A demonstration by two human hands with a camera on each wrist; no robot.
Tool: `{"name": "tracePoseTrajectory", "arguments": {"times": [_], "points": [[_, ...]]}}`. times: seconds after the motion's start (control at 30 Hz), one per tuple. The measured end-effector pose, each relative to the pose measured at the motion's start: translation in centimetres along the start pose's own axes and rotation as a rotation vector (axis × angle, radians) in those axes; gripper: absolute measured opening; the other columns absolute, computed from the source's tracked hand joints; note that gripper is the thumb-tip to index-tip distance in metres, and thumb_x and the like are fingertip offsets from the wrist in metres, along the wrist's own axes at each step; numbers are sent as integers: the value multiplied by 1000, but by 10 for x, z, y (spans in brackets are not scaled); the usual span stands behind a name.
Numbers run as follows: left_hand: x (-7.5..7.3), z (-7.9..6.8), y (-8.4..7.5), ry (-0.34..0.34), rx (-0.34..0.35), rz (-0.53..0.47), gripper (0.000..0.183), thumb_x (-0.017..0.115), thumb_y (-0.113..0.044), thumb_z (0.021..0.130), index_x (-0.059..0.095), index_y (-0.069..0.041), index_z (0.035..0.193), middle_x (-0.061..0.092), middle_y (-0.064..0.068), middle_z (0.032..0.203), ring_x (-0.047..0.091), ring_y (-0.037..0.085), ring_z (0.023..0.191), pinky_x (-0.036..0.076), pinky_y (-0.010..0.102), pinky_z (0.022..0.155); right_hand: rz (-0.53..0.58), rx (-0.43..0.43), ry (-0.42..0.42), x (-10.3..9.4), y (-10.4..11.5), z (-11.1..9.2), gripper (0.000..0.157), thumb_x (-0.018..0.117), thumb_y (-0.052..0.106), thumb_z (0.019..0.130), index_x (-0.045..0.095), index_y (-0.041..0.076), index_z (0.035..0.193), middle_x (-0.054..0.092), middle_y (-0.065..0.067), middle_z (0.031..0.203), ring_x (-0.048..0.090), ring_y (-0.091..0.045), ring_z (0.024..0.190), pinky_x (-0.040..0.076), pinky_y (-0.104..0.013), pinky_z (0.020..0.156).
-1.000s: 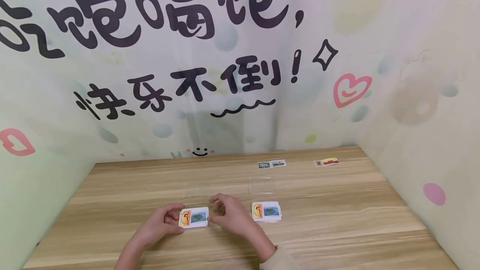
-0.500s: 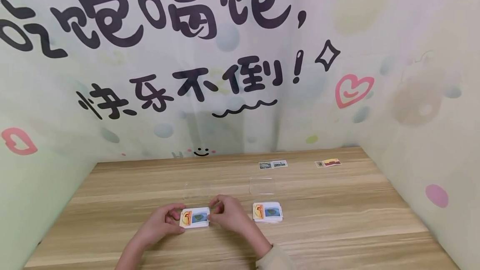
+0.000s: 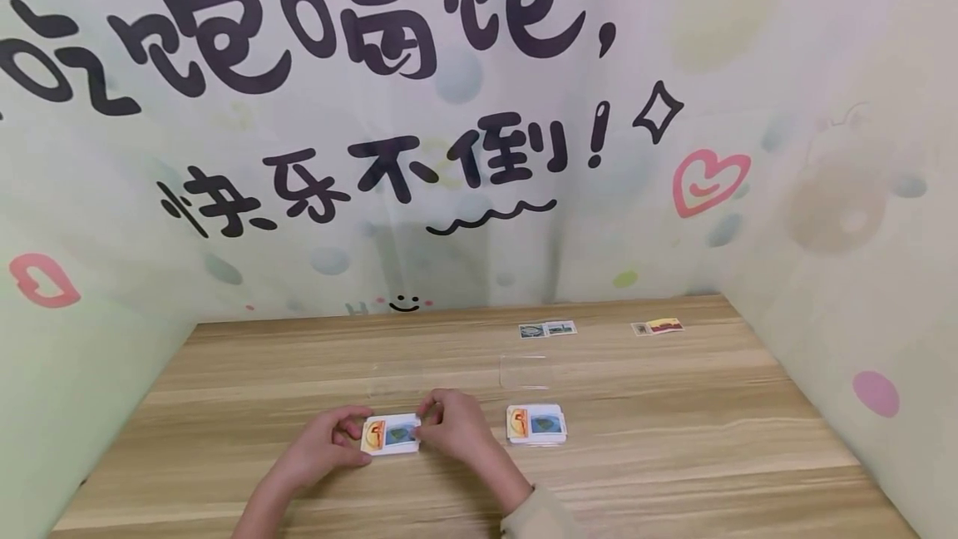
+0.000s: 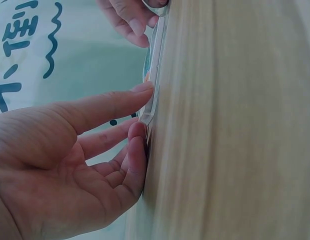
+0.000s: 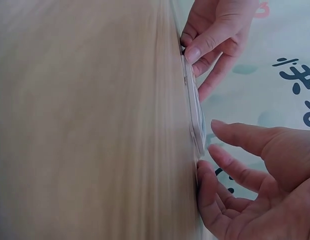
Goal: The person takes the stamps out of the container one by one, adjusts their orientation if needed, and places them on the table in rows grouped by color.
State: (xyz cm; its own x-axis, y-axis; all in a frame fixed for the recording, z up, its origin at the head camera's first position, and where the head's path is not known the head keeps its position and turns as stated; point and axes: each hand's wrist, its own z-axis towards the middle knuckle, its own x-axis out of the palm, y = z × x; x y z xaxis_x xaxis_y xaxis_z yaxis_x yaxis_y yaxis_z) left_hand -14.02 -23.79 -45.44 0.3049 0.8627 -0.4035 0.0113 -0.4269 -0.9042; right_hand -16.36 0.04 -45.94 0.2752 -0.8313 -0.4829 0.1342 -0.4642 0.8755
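Note:
A stack of picture cards (image 3: 391, 435), orange and blue on top, lies flat on the table between the two hands. In the left wrist view its near end appears to sit in a shallow clear case (image 4: 154, 107). My left hand (image 3: 320, 446) holds the stack's left end, thumb at one corner and curled fingers at the other. My right hand (image 3: 458, 427) is at the right end. The right wrist view shows its thumb and fingers (image 5: 207, 182) spread around that end, the thumb slightly off the cards; any fingertip contact is hard to make out.
A similar card stack (image 3: 536, 424) lies to the right. Behind the stacks are two clear plastic lids (image 3: 526, 373) (image 3: 397, 379). Farther back lie a green picture strip (image 3: 548, 329) and a red-yellow one (image 3: 659, 327). A printed curtain (image 3: 479, 273) borders the wooden table.
The head view has drifted slightly, shifting the scene right. My right forearm has moved a little left, its fingertips closer to the stack's right edge. The left hand keeps its hold.

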Motion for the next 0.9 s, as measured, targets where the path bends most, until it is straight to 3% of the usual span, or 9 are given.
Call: {"name": "tracePoseTrajectory", "arguments": {"times": [0.9], "points": [[0,0,0,-4,-12,-6,63,83,6,80,54,19,136,56,11,100,49,20,82,45,23,69,-3,52,-40,3,1,4,23,88,2,80,68,3,89,55,0,71,48,-12,63,36,-23,56]]}}
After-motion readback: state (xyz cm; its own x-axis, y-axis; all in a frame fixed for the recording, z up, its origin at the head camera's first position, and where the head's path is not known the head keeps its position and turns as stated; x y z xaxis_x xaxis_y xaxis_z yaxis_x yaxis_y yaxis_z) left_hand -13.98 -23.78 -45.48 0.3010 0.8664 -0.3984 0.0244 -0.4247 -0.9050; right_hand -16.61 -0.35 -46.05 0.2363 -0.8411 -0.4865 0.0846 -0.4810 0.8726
